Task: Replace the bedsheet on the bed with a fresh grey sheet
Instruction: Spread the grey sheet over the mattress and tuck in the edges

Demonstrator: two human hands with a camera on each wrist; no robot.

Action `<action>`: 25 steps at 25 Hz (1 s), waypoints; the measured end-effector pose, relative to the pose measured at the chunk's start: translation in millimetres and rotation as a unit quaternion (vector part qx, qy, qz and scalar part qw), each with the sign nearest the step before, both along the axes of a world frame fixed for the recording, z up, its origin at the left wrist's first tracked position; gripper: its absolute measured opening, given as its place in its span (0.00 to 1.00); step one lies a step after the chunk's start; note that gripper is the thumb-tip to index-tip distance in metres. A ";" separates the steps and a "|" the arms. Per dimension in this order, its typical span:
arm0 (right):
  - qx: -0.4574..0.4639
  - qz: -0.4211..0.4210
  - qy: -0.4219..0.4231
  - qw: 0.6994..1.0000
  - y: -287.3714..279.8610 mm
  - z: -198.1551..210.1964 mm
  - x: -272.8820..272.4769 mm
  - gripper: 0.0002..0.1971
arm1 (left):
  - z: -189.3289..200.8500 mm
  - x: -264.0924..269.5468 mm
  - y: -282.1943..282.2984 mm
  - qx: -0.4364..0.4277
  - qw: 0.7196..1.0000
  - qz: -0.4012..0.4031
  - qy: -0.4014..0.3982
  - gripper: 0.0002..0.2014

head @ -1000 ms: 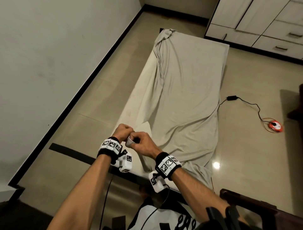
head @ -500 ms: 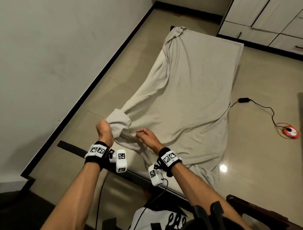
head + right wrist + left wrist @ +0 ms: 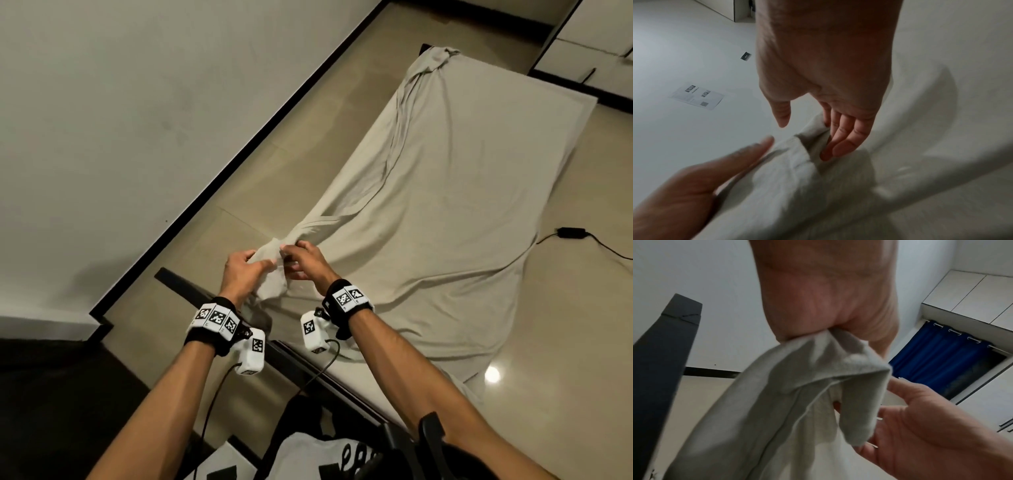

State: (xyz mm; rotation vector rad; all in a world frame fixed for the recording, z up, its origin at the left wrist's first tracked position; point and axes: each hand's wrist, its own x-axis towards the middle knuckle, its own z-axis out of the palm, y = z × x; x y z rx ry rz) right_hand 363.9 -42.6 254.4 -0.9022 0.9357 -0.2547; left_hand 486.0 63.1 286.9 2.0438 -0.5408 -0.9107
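My left hand [image 3: 244,270] pinches the sheet [image 3: 445,212] corner; my right hand [image 3: 305,263], its grip loose, should close and pull toward 6 o'clock.

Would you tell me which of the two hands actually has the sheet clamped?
The left hand clamps the sheet in its curled fingers; the right hand only touches the fold with straight fingers.

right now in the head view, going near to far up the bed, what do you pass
left hand and right hand at the gathered near corner of the sheet → wrinkled spread of the sheet over the mattress → bunched far corner of the sheet → white cabinet
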 end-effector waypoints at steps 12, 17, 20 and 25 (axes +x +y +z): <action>-0.033 0.101 0.042 0.993 9.1 -8.0 50.2 0.06 | -19.1 48.4 4.2 -0.021 0.999 0.016 0.038 0.05; -0.051 0.134 0.013 0.990 20.3 -3.3 77.5 0.14 | -28.4 80.8 0.2 -0.007 0.998 0.041 0.045 0.10; -0.056 0.140 0.026 0.988 22.8 -3.3 100.9 0.15 | -33.8 103.8 -0.7 0.002 0.999 0.040 0.024 0.12; -0.080 0.164 0.067 0.981 29.4 -12.8 134.1 0.14 | -49.7 141.3 3.1 0.043 0.997 0.055 -0.025 0.21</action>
